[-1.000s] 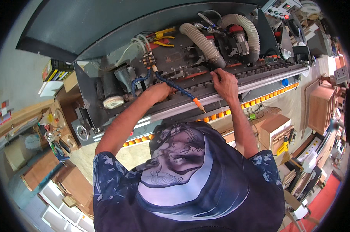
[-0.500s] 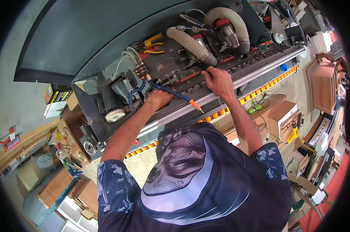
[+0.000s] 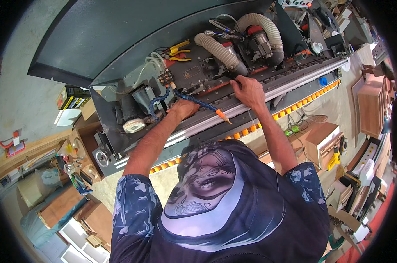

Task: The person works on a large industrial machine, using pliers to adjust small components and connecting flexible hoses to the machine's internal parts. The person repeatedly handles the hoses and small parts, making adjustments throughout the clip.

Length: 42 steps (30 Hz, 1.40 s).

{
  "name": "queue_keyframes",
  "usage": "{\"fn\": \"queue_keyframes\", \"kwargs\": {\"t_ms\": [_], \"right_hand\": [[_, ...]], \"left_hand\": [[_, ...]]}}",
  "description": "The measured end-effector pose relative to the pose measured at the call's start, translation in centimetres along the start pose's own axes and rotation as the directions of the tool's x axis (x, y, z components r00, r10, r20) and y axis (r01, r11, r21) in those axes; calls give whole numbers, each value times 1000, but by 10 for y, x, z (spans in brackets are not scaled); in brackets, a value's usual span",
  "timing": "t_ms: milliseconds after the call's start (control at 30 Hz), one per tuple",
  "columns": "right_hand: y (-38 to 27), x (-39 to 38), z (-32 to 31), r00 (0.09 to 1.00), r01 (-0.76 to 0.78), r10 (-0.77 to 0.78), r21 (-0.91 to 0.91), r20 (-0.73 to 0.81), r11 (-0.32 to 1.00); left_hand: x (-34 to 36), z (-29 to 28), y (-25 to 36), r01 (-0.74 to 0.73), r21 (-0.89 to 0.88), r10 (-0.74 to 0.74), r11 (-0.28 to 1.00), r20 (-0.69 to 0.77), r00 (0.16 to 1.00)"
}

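Note:
Both my arms reach into a long dark machine (image 3: 194, 70) whose big grey cover stands raised. My left hand (image 3: 184, 108) is low among the parts near the rail, under a blue segmented coolant hose (image 3: 198, 104) with an orange nozzle; its fingers are mostly hidden. My right hand (image 3: 250, 93) rests at the rail, just in front of a ribbed beige hose (image 3: 218, 50). Its fingers are curled in with the thumb alongside, and whatever they grip is hidden. A silver rail (image 3: 286, 90) runs along the machine's front, below both hands.
Yellow-handled pliers (image 3: 180, 51) lie on the machine bed behind my left hand. A second ribbed hose (image 3: 268, 30) curves over a motor. Orange rollers (image 3: 295, 106) line the front edge. Wooden cabinets (image 3: 371, 105) stand at the right, and a yellow-handled tool (image 3: 334, 158) lies nearer.
The view has shifted slightly, so the machine's left end sits a little further right. Both hands stay at nearly the same places on the machine.

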State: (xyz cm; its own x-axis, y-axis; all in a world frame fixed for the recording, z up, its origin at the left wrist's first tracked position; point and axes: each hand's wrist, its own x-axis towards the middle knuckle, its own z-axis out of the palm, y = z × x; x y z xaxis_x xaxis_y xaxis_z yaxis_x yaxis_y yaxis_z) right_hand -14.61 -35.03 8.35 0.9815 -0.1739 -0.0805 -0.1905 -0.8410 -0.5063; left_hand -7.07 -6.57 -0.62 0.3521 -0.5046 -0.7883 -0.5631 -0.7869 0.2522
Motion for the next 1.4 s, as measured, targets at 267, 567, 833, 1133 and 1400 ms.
{"fn": "queue_keyframes", "kwargs": {"t_ms": [267,567,833,1133,1400], "right_hand": [[-2,-1,-3,1000,17,-17,-21,5,1000],[3,2,4,1000,17,-18,-39,-12,999],[5,-1,7,1000,-4,4,-38,-1,999],[-2,4,6,996,-11,21,-116,84,993],[1,2,10,999,16,-9,-167,39,986]], "left_hand": [[18,38,-19,-55,-6,52,998,-265,963],[-40,1,-1,-1,74,10,997,-122,992],[-181,-15,-20,-172,-186,-131,967,-949,287],[-178,54,-31,-368,-853,-688,371,-518,508],[-154,73,-16,-477,-870,-658,124,-432,617]]}}
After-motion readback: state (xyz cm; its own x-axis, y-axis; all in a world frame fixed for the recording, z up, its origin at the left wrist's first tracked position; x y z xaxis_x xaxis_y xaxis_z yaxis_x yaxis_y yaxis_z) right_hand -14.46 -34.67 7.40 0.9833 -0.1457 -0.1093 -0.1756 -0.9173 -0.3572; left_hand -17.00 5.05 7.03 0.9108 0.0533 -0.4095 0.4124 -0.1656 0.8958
